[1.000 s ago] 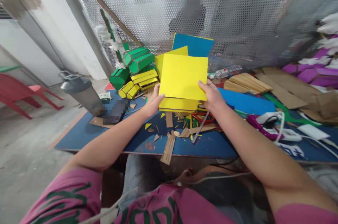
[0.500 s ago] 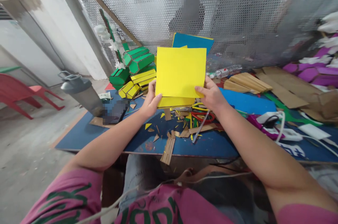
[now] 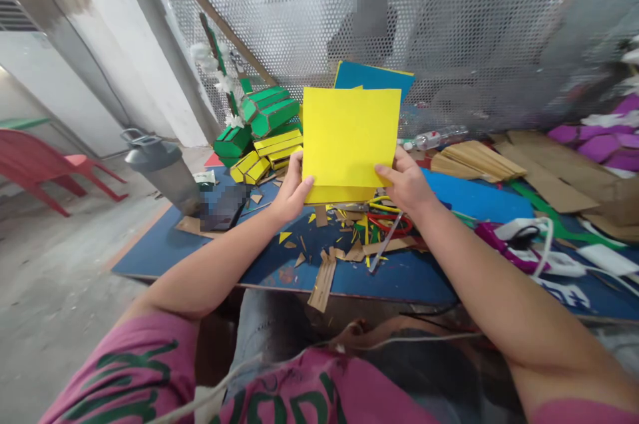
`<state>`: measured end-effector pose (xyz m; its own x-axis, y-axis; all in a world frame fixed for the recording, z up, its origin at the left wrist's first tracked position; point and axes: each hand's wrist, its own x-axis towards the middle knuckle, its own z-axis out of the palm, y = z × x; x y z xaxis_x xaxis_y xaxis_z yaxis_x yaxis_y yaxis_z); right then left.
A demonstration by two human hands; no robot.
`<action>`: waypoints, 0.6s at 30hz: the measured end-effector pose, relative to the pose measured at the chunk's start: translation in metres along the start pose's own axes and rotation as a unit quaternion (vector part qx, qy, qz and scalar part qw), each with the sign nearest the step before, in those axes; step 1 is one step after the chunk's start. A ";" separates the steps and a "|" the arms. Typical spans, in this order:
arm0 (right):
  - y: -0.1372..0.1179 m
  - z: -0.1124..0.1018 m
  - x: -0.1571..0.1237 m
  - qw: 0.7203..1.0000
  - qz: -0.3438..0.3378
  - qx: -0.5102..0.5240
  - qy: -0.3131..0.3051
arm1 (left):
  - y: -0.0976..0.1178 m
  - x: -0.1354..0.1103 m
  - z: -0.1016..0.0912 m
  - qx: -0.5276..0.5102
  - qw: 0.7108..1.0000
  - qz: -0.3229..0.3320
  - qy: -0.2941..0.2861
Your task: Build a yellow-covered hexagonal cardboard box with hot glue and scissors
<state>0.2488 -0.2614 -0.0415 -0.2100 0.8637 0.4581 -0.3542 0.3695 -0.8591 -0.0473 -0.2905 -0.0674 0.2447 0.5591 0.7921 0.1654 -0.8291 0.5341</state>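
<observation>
A flat yellow sheet (image 3: 351, 136), card or foam by its look, is held up over the table between both hands. My left hand (image 3: 295, 191) pinches its lower left edge, thumb in front. My right hand (image 3: 407, 178) grips the right edge, with the thumb on the front face and the fingers behind. A second yellow layer (image 3: 339, 194) shows below the sheet's bottom edge. Behind its top stands a blue board (image 3: 374, 76) with a yellow edge; whether it touches the sheet I cannot tell.
On the blue table (image 3: 269, 261) lie cardboard scraps (image 3: 323, 281), red-handled scissors (image 3: 389, 224) and a phone (image 3: 224, 208). A grey shaker bottle (image 3: 162, 171) stands left, beside green (image 3: 272, 111) and yellow box shapes (image 3: 249, 168). Cardboard strips (image 3: 476, 161) and a purple power strip (image 3: 509, 247) lie right.
The whole view has shifted slightly, so things sit a little further right. Both hands keep the same hold on the yellow sheet.
</observation>
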 end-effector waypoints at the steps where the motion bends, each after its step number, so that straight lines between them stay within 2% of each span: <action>1: 0.000 0.000 0.000 1.000 -0.002 0.000 0.000 | -0.001 0.000 0.000 0.004 1.000 -0.001 0.003; 9: -0.006 0.005 -0.002 1.000 0.001 0.004 0.001 | -0.006 -0.001 -0.002 -0.001 1.000 -0.007 0.003; 18: -0.003 0.002 0.001 1.000 -0.009 0.000 -0.007 | -0.013 0.001 -0.002 -0.060 0.992 -0.106 0.026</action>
<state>0.2479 -0.2621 -0.0375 -0.2154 0.8520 0.4771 -0.3587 0.3854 -0.8502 -0.0514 -0.2790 -0.0729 0.1661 0.7226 0.6710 0.0930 -0.6889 0.7188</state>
